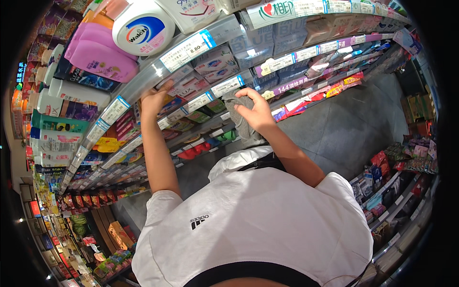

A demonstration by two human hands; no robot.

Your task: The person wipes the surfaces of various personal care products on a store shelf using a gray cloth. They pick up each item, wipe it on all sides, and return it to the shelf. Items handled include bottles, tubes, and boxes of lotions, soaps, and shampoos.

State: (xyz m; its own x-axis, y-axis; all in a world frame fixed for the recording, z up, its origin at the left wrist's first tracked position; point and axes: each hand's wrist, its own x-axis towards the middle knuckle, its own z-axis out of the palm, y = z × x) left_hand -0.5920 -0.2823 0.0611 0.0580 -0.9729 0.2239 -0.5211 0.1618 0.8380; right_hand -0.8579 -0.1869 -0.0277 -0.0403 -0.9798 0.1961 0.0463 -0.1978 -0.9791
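My left hand [155, 99] reaches in under the top shelf's clear price rail, among boxed soaps; its fingertips are partly hidden, and whether it grips anything does not show. Near it lie pink Lux soap boxes [187, 87] and white Safeguard soap boxes [216, 64]. In my right hand [255, 111] a crumpled grey cloth [241, 120] is pinched between thumb and fingers and hangs down in front of the lower shelves. Above, on the top shelf, stand a white Walch bottle [143, 30] and several pink bottles [102, 53].
Price rails [190, 48] edge the stacked shelves in front of me. Blue packs [251, 43] fill the shelves to the right. Grey floor tiles [322, 125] run along the aisle, with another stocked shelf [391, 201] at the lower right.
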